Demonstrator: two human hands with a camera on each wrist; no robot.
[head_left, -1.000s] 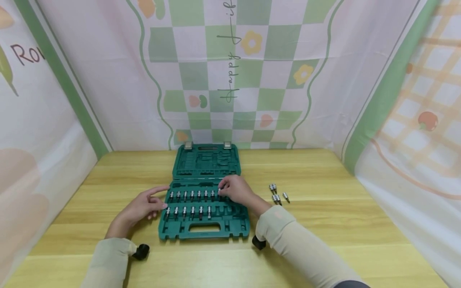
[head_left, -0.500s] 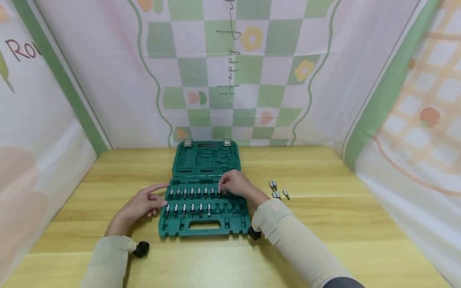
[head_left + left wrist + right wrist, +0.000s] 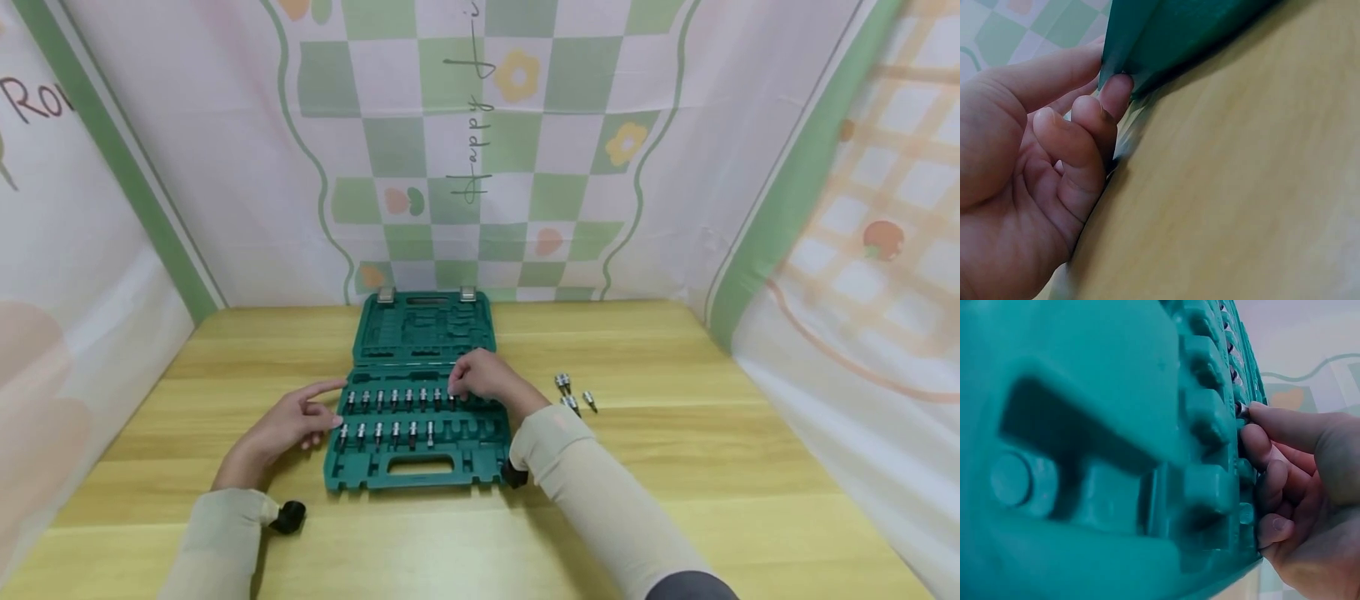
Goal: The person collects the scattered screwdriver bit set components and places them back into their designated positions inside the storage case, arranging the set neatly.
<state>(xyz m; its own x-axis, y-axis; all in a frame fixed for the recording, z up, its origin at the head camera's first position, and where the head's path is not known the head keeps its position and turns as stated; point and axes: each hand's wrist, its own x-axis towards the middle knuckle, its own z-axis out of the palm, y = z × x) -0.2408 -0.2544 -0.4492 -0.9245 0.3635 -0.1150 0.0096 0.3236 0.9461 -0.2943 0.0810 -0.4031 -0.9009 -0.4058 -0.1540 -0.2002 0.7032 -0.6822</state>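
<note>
A green tool case (image 3: 367, 472) lies opened flat on the table, with bit sockets standing in two rows. My right hand (image 3: 483, 375) pinches a small silver bit socket (image 3: 1243, 410) at the right end of the filled part of the upper row, thumb and index on its top. Its other fingers curl against the case in the right wrist view. At the left side, my left hand (image 3: 288, 425) touches the case, index finger stretched to the edge and thumb lower down. Its remaining fingers bend loosely, one fingertip (image 3: 1116, 94) right at the case's corner.
Several loose bit sockets (image 3: 572, 405) lie on the wooden table (image 3: 675, 467) right of the case. The lid (image 3: 397, 325), with two metal latches, rests folded back near the patterned cloth (image 3: 510, 150). Bare slots (image 3: 480, 429) follow the lower row's sockets.
My right wrist has drawn in toward the case's right edge, the fingers staying on the same bit socket. The left hand holds its place. The head view has shifted slightly.
</note>
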